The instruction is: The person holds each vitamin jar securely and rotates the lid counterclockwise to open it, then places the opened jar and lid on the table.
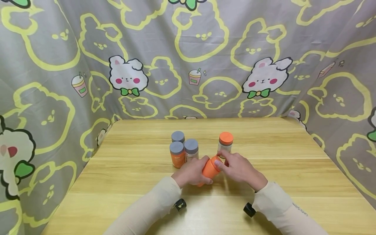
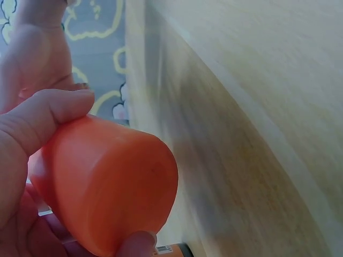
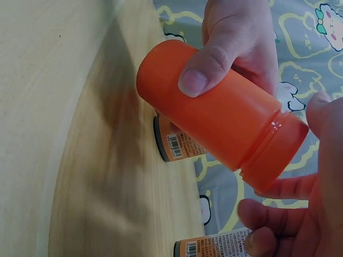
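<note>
My left hand (image 1: 192, 172) grips an orange plastic jar (image 3: 214, 110) round its body, thumb along the side. The jar is tilted, its base toward me and low, its orange lid (image 3: 276, 152) up toward the right. At that lid is my right hand (image 1: 240, 167), thumb on one edge and fingers curled at the other side. In the left wrist view the jar's smooth round base (image 2: 142, 187) faces the camera. Just behind my right fingers stands a jar with an orange lid (image 1: 226, 138), its lower part partly covered by the hand.
Three jars with grey lids stand grouped beyond my left hand: an orange-bodied jar (image 1: 178, 160) in front, a second jar (image 1: 191, 147) to its right, a third (image 1: 178, 136) behind. A patterned curtain (image 1: 188, 65) hangs at the wooden table's (image 1: 132, 147) far edge and both sides.
</note>
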The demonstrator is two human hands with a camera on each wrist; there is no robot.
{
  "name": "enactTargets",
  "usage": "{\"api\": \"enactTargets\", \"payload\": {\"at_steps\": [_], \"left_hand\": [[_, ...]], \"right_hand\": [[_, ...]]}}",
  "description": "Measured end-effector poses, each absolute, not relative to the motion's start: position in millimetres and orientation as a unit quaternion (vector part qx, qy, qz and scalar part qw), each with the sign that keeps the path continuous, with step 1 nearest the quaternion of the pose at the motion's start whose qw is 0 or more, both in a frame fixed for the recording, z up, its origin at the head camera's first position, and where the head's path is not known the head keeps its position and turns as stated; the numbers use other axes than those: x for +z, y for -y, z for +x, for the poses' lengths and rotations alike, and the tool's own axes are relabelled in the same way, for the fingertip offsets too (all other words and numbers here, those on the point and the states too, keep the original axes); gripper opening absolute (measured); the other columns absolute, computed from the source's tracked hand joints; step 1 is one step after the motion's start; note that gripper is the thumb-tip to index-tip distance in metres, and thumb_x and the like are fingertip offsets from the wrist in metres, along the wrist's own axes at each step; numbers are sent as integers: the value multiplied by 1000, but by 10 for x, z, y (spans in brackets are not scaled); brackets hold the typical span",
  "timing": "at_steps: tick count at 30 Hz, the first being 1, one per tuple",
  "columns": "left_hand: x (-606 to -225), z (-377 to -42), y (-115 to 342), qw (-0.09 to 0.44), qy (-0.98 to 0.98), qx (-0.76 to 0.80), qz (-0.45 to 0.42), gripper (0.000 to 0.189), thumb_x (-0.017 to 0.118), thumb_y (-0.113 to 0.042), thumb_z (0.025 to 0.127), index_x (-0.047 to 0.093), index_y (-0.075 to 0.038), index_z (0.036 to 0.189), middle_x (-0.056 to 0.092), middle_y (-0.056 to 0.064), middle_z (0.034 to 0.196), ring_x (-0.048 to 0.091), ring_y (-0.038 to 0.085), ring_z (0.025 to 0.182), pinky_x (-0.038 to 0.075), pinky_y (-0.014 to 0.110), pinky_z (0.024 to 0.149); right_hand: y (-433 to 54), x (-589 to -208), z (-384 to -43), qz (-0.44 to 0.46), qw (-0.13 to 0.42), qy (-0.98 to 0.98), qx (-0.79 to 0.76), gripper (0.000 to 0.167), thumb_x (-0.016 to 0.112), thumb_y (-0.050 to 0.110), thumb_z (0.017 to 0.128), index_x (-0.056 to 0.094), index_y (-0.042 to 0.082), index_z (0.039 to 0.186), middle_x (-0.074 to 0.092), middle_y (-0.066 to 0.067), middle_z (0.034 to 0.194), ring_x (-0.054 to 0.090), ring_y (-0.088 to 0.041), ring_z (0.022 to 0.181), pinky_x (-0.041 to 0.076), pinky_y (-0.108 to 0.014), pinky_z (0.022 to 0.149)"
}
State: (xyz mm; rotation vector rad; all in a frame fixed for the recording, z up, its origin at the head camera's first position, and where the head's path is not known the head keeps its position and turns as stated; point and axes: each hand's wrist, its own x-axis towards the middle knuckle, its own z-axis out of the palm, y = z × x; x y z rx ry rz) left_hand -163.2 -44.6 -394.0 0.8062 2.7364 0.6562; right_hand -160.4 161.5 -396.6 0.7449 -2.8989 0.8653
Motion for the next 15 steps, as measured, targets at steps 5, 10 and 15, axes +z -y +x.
{"api": "enactTargets", "payload": {"at_steps": [5,10,15], "left_hand": [[-3942,-1635,439,108,-930,220,275,57,84,-35,74,51,-14,117,56,-3,80,54,11,64,45,26,60],[-3943,-1637,436,107,-930,217,275,58,84,-35,74,52,-14,117,56,-3,78,54,11,63,45,26,59],[-3947,-1639,439,108,-931,215,273,57,84,-35,73,51,-14,115,55,-3,77,54,11,62,44,27,58]], "right_hand": [[-1615,-3987,-1612,251,5,923,291,40,55,45,97,59,10,114,48,9,62,45,-7,52,39,-27,50],[-1637,-4002,-1627,283,7,910,303,38,56,42,97,57,10,117,50,10,66,46,-6,56,41,-27,53],[-1668,-4014,-1642,307,6,902,304,40,56,38,98,54,8,124,54,9,76,49,-6,62,44,-26,58]]}}
